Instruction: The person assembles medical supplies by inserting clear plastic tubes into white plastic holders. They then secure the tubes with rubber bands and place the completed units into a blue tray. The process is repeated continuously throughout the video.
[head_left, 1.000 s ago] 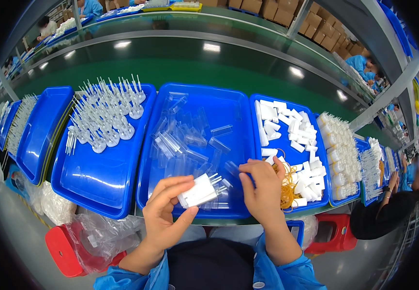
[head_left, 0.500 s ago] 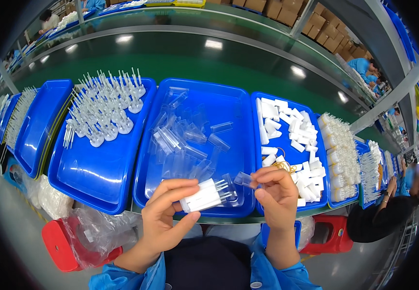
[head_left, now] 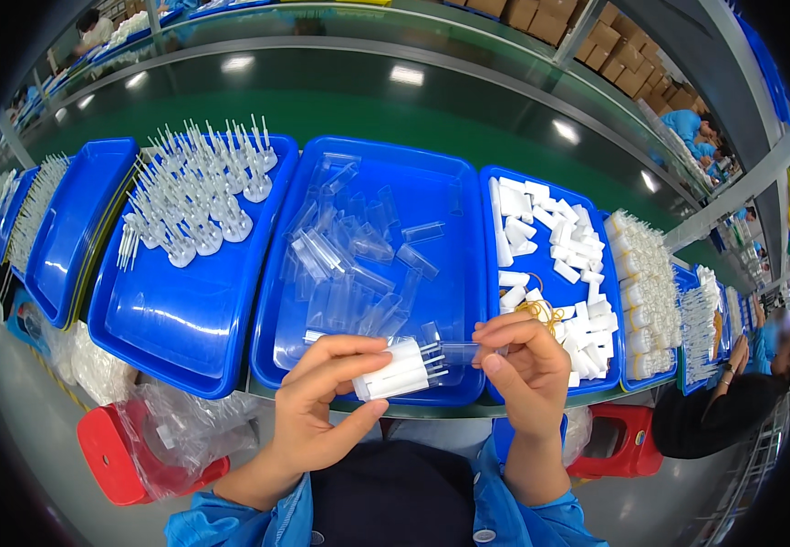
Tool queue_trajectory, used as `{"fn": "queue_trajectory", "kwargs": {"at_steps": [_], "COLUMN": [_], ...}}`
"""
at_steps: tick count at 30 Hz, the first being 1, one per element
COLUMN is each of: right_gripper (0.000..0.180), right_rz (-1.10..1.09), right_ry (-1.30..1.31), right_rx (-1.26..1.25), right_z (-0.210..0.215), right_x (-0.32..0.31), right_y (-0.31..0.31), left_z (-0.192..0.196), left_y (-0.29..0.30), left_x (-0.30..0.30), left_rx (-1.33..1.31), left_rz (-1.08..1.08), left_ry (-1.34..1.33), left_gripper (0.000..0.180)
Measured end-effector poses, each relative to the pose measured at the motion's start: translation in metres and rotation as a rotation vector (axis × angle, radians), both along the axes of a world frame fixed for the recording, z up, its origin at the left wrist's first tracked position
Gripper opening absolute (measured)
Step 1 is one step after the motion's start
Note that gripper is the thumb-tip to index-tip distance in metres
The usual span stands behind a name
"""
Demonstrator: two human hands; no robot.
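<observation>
My left hand [head_left: 322, 392] is closed around a bundle of white cylindrical pieces [head_left: 397, 374], whose thin white stems point to the right. Pinched between my right thumb and fingers is a small clear plastic sleeve [head_left: 458, 352]; my right hand [head_left: 530, 365] holds it level at the upper stem tips. Whether a stem has entered the sleeve, I cannot tell. Behind both hands a blue tray [head_left: 454, 264] carries a loose pile of similar clear sleeves [head_left: 358, 242].
To the left, a blue tray [head_left: 171, 314] bears upright white stemmed pieces [head_left: 199, 196]. On the right, another blue tray [head_left: 545, 255] contains white blocks [head_left: 577, 242] and tan rubber bands [head_left: 545, 314]. A green conveyor [head_left: 322, 100] runs beyond. Red stools [head_left: 117, 456] stand below; a co-worker [head_left: 723, 410] sits at far right.
The clear sleeve in my right hand has swung level and come left to the stem tips. My left hand still grips the white bundle, shifted slightly right.
</observation>
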State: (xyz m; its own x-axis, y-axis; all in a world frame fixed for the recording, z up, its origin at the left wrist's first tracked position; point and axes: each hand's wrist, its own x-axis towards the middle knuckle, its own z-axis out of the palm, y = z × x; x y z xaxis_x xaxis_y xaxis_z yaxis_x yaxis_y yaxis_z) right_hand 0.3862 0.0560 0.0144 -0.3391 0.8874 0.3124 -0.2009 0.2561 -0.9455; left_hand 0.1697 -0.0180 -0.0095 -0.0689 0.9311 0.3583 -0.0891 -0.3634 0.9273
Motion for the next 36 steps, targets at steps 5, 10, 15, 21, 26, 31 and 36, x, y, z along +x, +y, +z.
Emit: {"fn": "queue_trajectory", "kwargs": {"at_steps": [5,10,15,21,26,31,36], "right_gripper": [0.016,0.016,0.017,0.016,0.015,0.013,0.026], "right_rz": [-0.019,0.016,0.004,-0.062,-0.112,-0.038,-0.022], "right_ry": [-0.084,-0.138,-0.128,-0.189,-0.101,-0.091,-0.089], "right_rx": [0.011,0.026,-0.037,0.060,0.065,0.089,0.042], "right_z": [0.004,0.006,0.007,0.001,-0.009,-0.014,-0.015], "right_x": [-0.001,-0.001,-0.002,-0.005,-0.010,-0.008,-0.006], "right_y": [-0.001,-0.001,-0.006,-0.010,-0.014,-0.009,-0.009], "left_z": [-0.003,-0.005,-0.005,-0.003,0.002,0.000,0.000], "left_y": [0.000,0.002,0.002,0.000,0.001,0.002,0.001], "left_x": [-0.001,-0.001,-0.001,0.002,-0.002,-0.005,-0.002], "left_rx": [-0.008,0.002,0.001,0.001,0.079,0.118,0.124], "left_rz": [0.020,0.012,0.001,0.083,0.056,0.039,0.048], "left_ry": [0.028,0.034,0.036,0.189,0.360,0.378,0.380], "left_gripper": [0.041,0.043,0.044,0.041,0.034,0.034,0.036]}}
